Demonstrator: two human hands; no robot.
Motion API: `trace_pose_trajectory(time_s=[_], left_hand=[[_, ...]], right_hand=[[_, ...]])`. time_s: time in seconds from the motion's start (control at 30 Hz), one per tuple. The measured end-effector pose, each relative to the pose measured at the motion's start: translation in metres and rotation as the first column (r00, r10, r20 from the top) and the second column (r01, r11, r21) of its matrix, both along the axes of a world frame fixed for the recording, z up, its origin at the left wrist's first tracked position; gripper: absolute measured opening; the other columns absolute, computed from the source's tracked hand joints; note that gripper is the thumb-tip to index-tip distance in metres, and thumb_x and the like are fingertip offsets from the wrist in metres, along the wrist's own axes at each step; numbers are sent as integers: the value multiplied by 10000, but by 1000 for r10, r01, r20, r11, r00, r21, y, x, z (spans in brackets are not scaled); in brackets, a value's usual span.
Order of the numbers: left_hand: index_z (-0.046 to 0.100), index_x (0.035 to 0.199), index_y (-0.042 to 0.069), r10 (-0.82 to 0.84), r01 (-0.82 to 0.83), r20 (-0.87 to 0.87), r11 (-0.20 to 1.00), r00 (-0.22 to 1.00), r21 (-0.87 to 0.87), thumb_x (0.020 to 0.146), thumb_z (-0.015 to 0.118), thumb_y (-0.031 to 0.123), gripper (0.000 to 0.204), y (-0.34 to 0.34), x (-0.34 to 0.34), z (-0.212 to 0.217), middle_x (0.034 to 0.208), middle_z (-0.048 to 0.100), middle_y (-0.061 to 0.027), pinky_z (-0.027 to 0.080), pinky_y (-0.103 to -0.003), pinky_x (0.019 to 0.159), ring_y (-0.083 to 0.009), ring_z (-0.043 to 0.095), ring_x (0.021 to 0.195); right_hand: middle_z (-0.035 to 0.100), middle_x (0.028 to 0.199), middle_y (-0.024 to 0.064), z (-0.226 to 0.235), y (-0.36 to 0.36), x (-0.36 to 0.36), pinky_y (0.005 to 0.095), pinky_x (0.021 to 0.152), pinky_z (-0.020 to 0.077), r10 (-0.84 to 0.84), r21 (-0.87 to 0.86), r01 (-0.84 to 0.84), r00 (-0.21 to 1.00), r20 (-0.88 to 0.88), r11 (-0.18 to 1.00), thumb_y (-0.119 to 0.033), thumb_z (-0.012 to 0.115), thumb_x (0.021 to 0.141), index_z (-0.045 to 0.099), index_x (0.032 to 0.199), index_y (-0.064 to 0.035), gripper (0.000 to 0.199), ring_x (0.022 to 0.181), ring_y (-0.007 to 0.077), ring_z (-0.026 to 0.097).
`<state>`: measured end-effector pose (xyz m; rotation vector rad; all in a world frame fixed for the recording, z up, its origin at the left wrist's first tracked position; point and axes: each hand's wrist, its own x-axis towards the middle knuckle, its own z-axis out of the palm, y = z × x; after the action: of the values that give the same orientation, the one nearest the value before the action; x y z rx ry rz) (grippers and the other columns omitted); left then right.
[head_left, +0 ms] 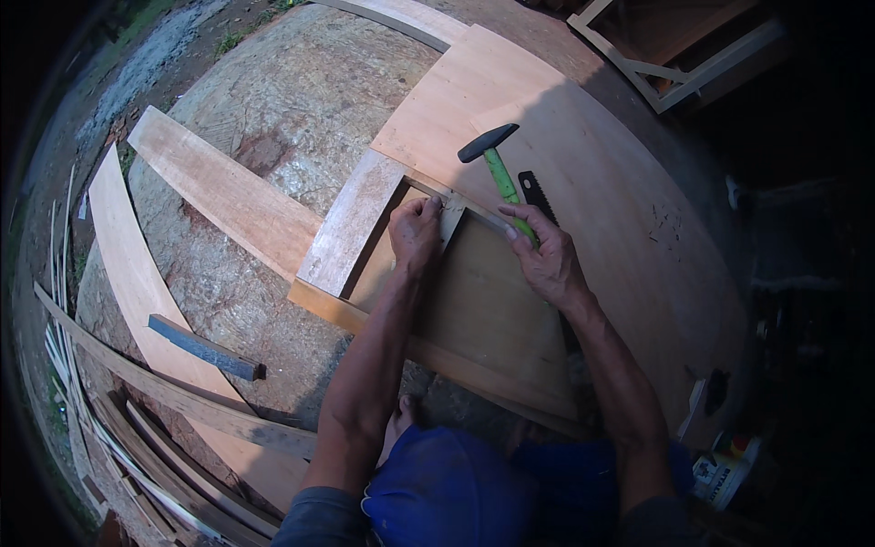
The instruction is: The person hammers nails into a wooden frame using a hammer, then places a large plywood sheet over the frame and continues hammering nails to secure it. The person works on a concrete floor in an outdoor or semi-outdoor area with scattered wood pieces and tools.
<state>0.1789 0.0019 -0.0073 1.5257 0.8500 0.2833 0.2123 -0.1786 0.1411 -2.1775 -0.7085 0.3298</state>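
My right hand (550,260) grips a hammer (498,169) by its green handle, its dark head raised above the plywood. My left hand (416,232) is closed in a pinch at the top rail of a wooden frame (363,225); whatever its fingertips hold is too small to make out. The frame has a thin panel (492,292) inside and a crosspiece (453,223) just right of my left hand. Close behind the hammer handle lies a dark toothed blade (538,196), partly hidden by my right hand.
A large plywood sheet (602,173) spreads to the right, with small dark nails (665,228) scattered on it. Boards (219,191) and a short dark block (205,346) lie at left. Timber strips (182,392) pile at lower left. A wooden frame (674,82) stands far right; a can (726,469) sits lower right.
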Motion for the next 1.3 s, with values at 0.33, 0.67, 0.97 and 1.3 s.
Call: trace_pose_trajectory(time_s=[0.33, 0.67, 0.97, 1.3], left_hand=[[765, 1008, -42, -13, 22, 201, 999, 980, -47, 1000, 664, 253, 312, -6, -11, 4, 781, 704, -37, 494, -276, 665, -83, 598, 700], [693, 942, -50, -79, 44, 147, 972, 986, 229, 1054, 564, 260, 354, -1, -9, 4, 788, 670, -47, 479, -316, 701, -108, 566, 754], [700, 1001, 33, -68, -55, 166, 767, 984, 639, 1062, 574, 321, 320, 104, 3, 28, 832, 723, -100, 506, -350, 694, -170, 654, 729], [618, 1019, 104, -89, 173, -150, 600, 985, 781, 1082, 505, 319, 251, 112, -4, 20, 807, 677, -158, 507, -466, 653, -376, 672, 726]], right_hand=[[663, 794, 168, 28, -45, 15, 414, 707, 523, 187, -130, -190, 982, -33, 973, -71, 525, 1000, 479, 1469, -131, 474, 707, 243, 665], [698, 1069, 225, -5, -118, -5, 429, 895, 538, -28, -143, 5, 987, -159, 990, -173, 602, 997, 432, 1509, -64, 550, 954, 348, 717], [660, 854, 208, -48, -7, 70, 463, 740, 540, 11, -153, -21, 998, -65, 988, -235, 637, 953, 523, 1187, -18, 338, 810, 372, 694], [654, 813, 207, -114, 31, 96, 491, 693, 536, -61, -3, 61, 994, -91, 998, -199, 600, 932, 499, 1067, -19, 247, 753, 400, 681]])
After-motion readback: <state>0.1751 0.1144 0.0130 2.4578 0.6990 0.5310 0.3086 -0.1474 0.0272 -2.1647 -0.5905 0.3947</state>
